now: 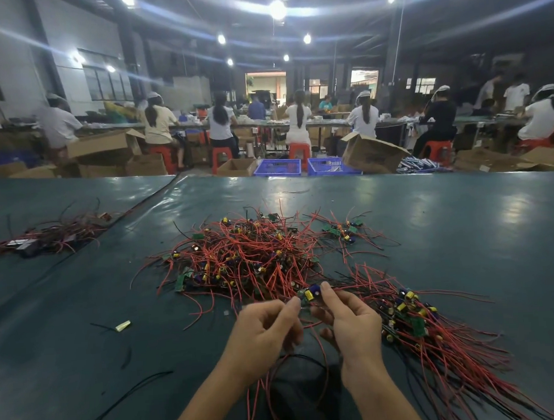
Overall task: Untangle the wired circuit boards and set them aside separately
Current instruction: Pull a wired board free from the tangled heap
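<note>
Two bare hands, left hand (266, 328) and right hand (350, 323), both pinch one small green wired circuit board (309, 295) beside a tangled red-wired pile (242, 255) on a dark green table (465, 230).

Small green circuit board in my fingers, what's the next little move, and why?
Probably draw the small green circuit board gently toward you. The left hand and right hand both pinch it at the near edge of the tangled pile of red-wired boards, where its wires may be caught.
</note>
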A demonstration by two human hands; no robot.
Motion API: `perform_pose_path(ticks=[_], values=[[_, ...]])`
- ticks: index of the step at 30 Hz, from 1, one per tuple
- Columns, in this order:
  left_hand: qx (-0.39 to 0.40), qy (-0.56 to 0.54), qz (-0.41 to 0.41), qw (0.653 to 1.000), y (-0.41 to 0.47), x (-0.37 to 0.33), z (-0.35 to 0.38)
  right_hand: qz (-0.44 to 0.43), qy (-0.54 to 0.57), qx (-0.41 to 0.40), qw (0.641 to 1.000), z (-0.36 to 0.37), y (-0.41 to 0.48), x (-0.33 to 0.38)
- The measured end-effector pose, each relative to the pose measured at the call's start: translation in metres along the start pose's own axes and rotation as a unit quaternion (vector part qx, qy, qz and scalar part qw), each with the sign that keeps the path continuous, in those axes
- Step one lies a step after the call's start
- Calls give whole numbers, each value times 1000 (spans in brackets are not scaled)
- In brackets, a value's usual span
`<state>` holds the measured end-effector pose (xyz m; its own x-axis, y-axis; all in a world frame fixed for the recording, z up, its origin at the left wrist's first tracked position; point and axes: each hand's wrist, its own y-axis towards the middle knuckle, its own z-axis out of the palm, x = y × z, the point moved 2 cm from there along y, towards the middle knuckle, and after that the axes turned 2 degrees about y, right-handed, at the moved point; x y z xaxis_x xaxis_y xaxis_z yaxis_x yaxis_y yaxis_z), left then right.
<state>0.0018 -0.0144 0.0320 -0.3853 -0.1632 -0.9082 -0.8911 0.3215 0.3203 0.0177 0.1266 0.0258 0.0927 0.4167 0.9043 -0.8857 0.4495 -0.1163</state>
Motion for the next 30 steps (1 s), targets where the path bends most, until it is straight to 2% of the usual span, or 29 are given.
perform_pose_path(ticks=[2,3,5,7,10,12,16,22,25,30], values=[[98,-5,-75,992,-2,5,8,27,18,7,999,1,-1,-1],[112,-5,-89,990,-3,8,12,48,31,17,998,2,-2,-2],[84,-30,-97,991,-3,14,15,96,54,49,993,6,-5,-5],[18,-48,-99,994,-3,14,13,124,57,79,988,11,-9,-7],[-57,-30,-60,996,0,14,5,108,28,110,988,17,-15,-10],[-86,-49,-67,993,0,13,2,86,-1,122,989,20,-18,-12],[-85,-111,-99,985,3,16,1,67,-17,112,991,22,-20,-11],[-118,-168,-97,974,2,14,6,119,26,111,986,22,-20,-11],[-148,-147,-84,974,1,13,8,149,20,107,983,21,-17,-10],[-140,-143,-70,977,0,7,10,158,16,84,984,12,-6,-7]])
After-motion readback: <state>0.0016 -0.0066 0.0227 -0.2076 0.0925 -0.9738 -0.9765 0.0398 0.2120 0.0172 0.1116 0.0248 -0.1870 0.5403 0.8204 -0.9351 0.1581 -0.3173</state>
